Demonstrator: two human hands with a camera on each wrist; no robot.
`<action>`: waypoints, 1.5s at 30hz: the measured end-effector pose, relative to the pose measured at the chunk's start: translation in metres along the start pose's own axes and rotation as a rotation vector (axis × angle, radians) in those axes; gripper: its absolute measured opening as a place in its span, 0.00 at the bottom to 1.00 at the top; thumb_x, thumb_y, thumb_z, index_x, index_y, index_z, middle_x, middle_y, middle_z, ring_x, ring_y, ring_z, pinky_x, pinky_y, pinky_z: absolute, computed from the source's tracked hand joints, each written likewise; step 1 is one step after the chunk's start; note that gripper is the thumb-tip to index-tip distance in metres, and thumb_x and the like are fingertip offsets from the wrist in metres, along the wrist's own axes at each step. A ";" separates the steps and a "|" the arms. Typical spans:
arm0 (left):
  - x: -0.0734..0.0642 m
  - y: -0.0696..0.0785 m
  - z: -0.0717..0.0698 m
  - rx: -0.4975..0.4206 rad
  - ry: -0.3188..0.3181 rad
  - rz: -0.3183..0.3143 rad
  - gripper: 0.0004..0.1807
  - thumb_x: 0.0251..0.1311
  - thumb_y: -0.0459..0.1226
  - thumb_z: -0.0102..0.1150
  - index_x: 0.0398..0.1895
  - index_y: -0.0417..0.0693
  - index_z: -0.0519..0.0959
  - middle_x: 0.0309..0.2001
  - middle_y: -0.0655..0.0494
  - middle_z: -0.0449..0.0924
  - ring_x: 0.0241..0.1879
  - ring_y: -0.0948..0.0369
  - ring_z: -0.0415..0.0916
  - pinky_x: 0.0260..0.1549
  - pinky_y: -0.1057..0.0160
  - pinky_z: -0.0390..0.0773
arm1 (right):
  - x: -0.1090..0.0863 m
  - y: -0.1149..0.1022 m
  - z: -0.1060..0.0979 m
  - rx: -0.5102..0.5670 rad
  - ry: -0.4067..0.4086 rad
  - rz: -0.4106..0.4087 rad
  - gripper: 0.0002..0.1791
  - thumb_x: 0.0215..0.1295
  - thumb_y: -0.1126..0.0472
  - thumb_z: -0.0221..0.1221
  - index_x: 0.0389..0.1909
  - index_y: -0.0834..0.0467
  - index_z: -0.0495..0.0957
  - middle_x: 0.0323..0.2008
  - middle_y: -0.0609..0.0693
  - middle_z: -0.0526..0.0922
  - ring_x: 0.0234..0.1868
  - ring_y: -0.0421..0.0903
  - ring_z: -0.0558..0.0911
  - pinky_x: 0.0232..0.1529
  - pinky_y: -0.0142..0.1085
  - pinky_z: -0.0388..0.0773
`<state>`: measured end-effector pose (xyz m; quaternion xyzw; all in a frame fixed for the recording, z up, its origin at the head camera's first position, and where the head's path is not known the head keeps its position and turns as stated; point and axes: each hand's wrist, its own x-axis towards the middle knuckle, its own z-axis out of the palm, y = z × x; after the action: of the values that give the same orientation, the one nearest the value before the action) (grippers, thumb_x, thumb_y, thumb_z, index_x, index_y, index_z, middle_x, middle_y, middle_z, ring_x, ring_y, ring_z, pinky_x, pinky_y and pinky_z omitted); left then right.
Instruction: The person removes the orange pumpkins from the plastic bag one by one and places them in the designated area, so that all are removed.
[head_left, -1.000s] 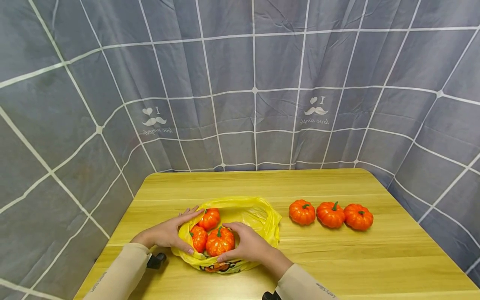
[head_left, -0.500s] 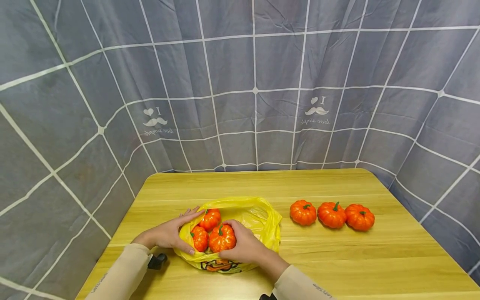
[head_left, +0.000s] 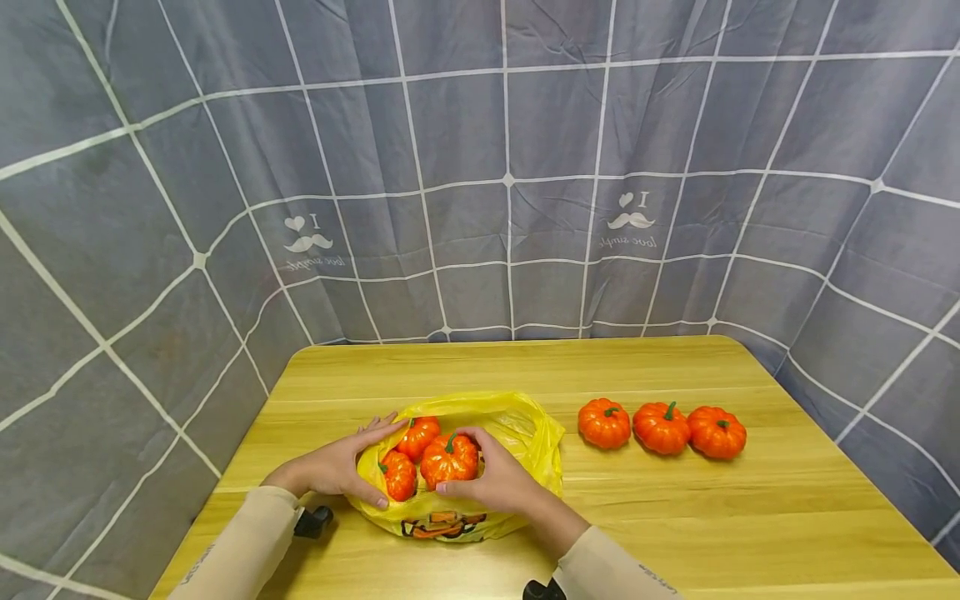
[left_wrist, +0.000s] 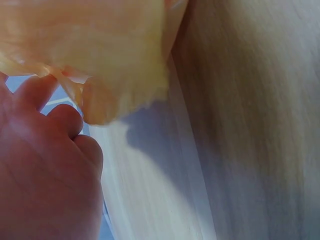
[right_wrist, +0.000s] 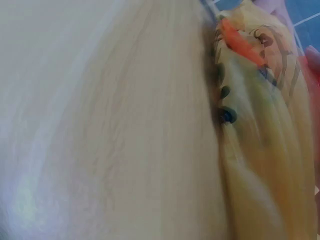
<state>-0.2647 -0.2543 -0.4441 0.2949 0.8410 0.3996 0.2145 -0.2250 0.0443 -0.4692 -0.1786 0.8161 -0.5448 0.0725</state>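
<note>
A yellow plastic bag (head_left: pixel 517 425) lies open on the table, with orange print on its front. My left hand (head_left: pixel 337 467) grips the bag's left rim, thumb at the front and fingers behind; in the left wrist view curled fingers (left_wrist: pixel 67 120) meet the yellow film. My right hand (head_left: pixel 498 475) reaches over the bag's mouth and holds a small orange toy pumpkin (head_left: pixel 448 463) with a green stem, thumb in front and fingers behind. Inside the bag, left of it, sit two more pumpkins, one at the back (head_left: pixel 418 437) and one in front (head_left: pixel 398 477).
Several inches right of the bag, three like pumpkins stand in a row: a left one (head_left: pixel 604 423), a middle one (head_left: pixel 662 428) and a right one (head_left: pixel 717 432). The wooden table (head_left: pixel 675 525) ends at the back before a grey checked curtain (head_left: pixel 465 217).
My right hand has raised the pumpkin slightly and shifted it right, away from the other two in the bag. The left hand stays at the bag's rim.
</note>
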 end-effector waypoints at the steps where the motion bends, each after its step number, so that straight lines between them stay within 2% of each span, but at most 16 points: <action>1: 0.000 0.000 0.000 0.000 -0.001 0.002 0.61 0.44 0.44 0.82 0.81 0.55 0.54 0.81 0.41 0.34 0.76 0.35 0.23 0.62 0.23 0.30 | 0.000 -0.002 -0.001 0.004 0.010 0.003 0.44 0.53 0.48 0.76 0.67 0.56 0.67 0.57 0.50 0.75 0.55 0.50 0.79 0.54 0.46 0.78; 6: 0.001 -0.002 0.000 0.004 -0.003 0.012 0.61 0.45 0.44 0.82 0.81 0.54 0.54 0.81 0.42 0.35 0.75 0.35 0.23 0.61 0.22 0.31 | -0.002 -0.008 -0.008 0.000 0.047 0.015 0.45 0.52 0.47 0.76 0.68 0.57 0.67 0.58 0.50 0.75 0.54 0.50 0.78 0.52 0.46 0.79; 12: 0.001 -0.002 0.000 0.001 0.003 0.007 0.61 0.45 0.43 0.82 0.81 0.55 0.54 0.81 0.42 0.34 0.76 0.35 0.23 0.62 0.23 0.29 | -0.006 -0.012 -0.028 -0.017 0.076 0.003 0.44 0.50 0.45 0.77 0.66 0.56 0.70 0.56 0.49 0.76 0.53 0.51 0.77 0.48 0.42 0.81; 19: 0.001 -0.002 -0.001 0.012 0.003 0.010 0.61 0.45 0.43 0.82 0.81 0.54 0.54 0.81 0.42 0.35 0.76 0.35 0.24 0.62 0.23 0.29 | -0.012 -0.005 -0.048 -0.043 0.139 -0.008 0.42 0.48 0.48 0.78 0.64 0.57 0.73 0.53 0.49 0.79 0.51 0.50 0.78 0.46 0.40 0.81; 27: 0.001 -0.002 -0.001 0.023 0.003 0.016 0.61 0.44 0.44 0.82 0.81 0.54 0.54 0.80 0.41 0.36 0.76 0.35 0.25 0.62 0.23 0.30 | -0.020 0.006 -0.068 -0.053 0.183 0.017 0.42 0.47 0.52 0.79 0.64 0.58 0.74 0.52 0.52 0.80 0.52 0.51 0.79 0.47 0.41 0.82; 37: -0.001 -0.003 0.000 0.011 0.012 0.008 0.62 0.45 0.44 0.82 0.81 0.54 0.53 0.81 0.42 0.33 0.76 0.35 0.23 0.61 0.23 0.29 | -0.037 0.012 -0.095 -0.072 0.268 0.053 0.41 0.46 0.56 0.79 0.62 0.60 0.74 0.55 0.54 0.80 0.55 0.56 0.80 0.49 0.46 0.82; 45: 0.000 -0.002 0.001 0.031 -0.008 0.003 0.62 0.45 0.45 0.82 0.81 0.55 0.53 0.81 0.42 0.35 0.75 0.34 0.24 0.61 0.22 0.30 | -0.062 0.023 -0.119 -0.119 0.299 0.106 0.42 0.47 0.54 0.79 0.64 0.62 0.73 0.56 0.57 0.79 0.55 0.56 0.79 0.50 0.45 0.81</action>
<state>-0.2644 -0.2548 -0.4461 0.3012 0.8458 0.3856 0.2125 -0.2102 0.1776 -0.4477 -0.0562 0.8569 -0.5114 -0.0315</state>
